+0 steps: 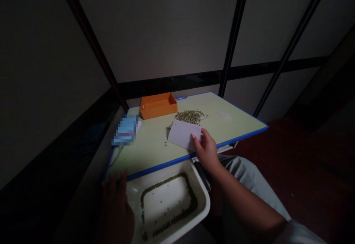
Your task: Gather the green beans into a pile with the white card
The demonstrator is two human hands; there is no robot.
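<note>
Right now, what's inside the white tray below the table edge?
Small green grains lie in the white tray, mostly in a ring around its floor, with a few loose ones in the middle. The left hand grips its near-left rim and covers that corner, so what lies there cannot be seen.

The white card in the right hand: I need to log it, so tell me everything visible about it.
The white card is a thin, flat, plain sheet with rounded corners, plastic by the look of it. It lies low on the pale green table, just in front of the pile of small green grains. The right hand pinches its near right corner. No markings show on it.
</note>
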